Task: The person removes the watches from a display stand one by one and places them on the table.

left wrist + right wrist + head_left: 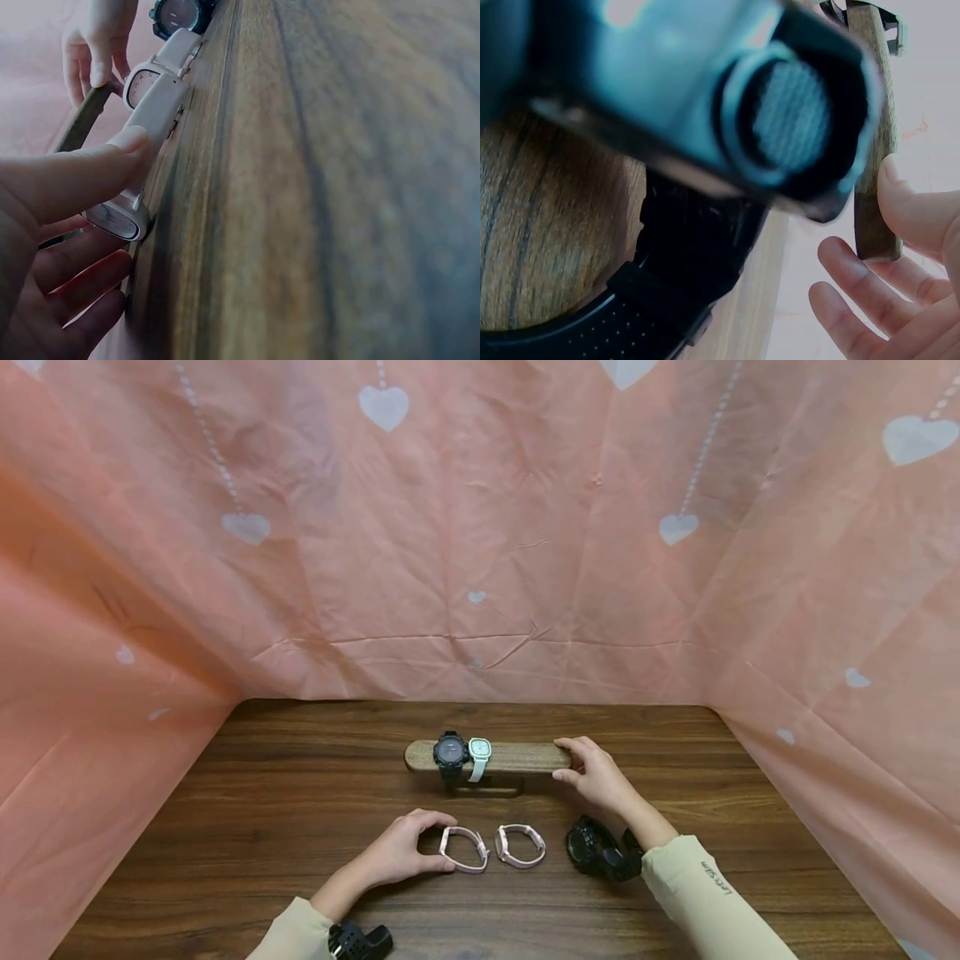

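Observation:
A wooden watch stand [525, 757] carries a black watch [450, 752] and a pale mint watch [479, 748] side by side on the left part of its bar. My right hand [596, 774] grips the bar's right end, thumb in front and fingers behind. Below, my left hand [408, 847] holds a pale pink watch [480, 866] by its left side, between thumb and fingers, as the watch stands on its edge. A second pink watch [542, 852] stands just right of it, apart. In the left wrist view, my left thumb [124, 142] lies on the pink strap.
Another black watch [588, 847], close to the camera in the right wrist view, lies on the brown wooden table [225, 843] beneath my right forearm. A pink curtain [480, 527] with white hearts surrounds the table at the back and sides.

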Tool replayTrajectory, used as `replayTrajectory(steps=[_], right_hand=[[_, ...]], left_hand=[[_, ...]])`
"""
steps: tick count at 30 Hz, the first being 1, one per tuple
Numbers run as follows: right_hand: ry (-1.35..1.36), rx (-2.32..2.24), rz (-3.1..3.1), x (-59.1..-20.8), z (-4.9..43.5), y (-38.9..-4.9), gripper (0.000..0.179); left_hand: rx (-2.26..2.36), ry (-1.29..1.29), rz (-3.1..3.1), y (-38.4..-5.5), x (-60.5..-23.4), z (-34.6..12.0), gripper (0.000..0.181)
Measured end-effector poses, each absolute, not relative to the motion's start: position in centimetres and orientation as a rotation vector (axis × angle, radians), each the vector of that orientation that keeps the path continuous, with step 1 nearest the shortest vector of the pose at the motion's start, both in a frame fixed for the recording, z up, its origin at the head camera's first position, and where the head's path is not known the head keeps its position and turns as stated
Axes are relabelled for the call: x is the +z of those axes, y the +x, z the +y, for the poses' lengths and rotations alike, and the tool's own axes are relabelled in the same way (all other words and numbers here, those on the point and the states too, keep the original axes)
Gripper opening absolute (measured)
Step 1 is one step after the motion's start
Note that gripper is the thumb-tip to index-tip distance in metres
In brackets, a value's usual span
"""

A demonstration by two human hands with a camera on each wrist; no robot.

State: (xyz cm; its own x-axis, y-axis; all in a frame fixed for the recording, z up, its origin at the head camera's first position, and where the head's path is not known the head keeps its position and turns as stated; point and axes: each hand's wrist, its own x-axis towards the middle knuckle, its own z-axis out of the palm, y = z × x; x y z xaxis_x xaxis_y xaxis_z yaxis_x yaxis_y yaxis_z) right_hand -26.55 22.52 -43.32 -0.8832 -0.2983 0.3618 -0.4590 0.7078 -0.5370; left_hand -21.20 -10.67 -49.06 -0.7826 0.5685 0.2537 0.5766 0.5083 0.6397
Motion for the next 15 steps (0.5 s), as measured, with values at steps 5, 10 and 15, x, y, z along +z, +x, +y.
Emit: replayTrajectory(steps=[5, 10, 15], right_hand=[[0.606, 0.938, -2.655, -43.44, 22.51, -26.43, 0.047], [0.615, 0.941, -2.649, -43.47, 22.55, -26.49, 0.047], [0.621, 0.933, -2.645, -43.32, 22.59, -26.61, 0.047]], left_hand=[[-1.244, -1.039, -2.714, -21.22, -48.93, -10.73, 0.066], [-1.406, -0.989, -2.671, -21.39, -48.55, -10.84, 0.06], [-1.487, -0.891, -2.624, -21.69, -48.31, -11.03, 0.045]])
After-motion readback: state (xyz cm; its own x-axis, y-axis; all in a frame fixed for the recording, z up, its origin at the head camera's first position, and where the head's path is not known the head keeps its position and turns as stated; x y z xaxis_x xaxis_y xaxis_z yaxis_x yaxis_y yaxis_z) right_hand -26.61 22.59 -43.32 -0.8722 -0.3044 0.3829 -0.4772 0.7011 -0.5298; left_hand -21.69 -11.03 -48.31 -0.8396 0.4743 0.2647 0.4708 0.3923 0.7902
